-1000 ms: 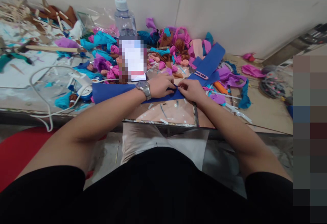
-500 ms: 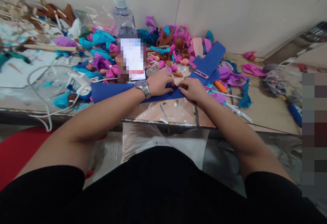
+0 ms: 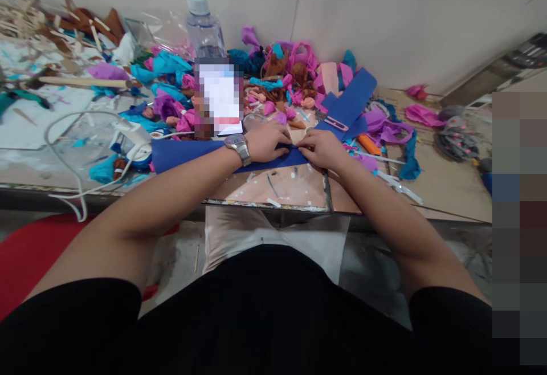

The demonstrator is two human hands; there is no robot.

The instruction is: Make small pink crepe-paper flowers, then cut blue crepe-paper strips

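Note:
A long strip of blue crepe paper (image 3: 183,154) lies across the work table (image 3: 282,190) in front of me. My left hand (image 3: 267,142), with a metal watch on the wrist, is closed on the strip near its middle. My right hand (image 3: 323,148) pinches the same strip right beside it, the fingertips of both hands almost touching. A second blue strip (image 3: 350,100) runs up and to the right behind my right hand, with a pink-handled tool (image 3: 335,123) lying on it.
Crumpled pink, purple, teal and brown paper pieces (image 3: 290,76) are heaped at the back by the wall. A water bottle (image 3: 204,26) stands behind them. A white cable (image 3: 72,153) and wooden sticks (image 3: 85,81) lie at left. An orange tool (image 3: 368,145) lies at right.
Both hands stay pinched on the blue strip at the same spot, with only slight finger movement. The camera view has shifted slightly.

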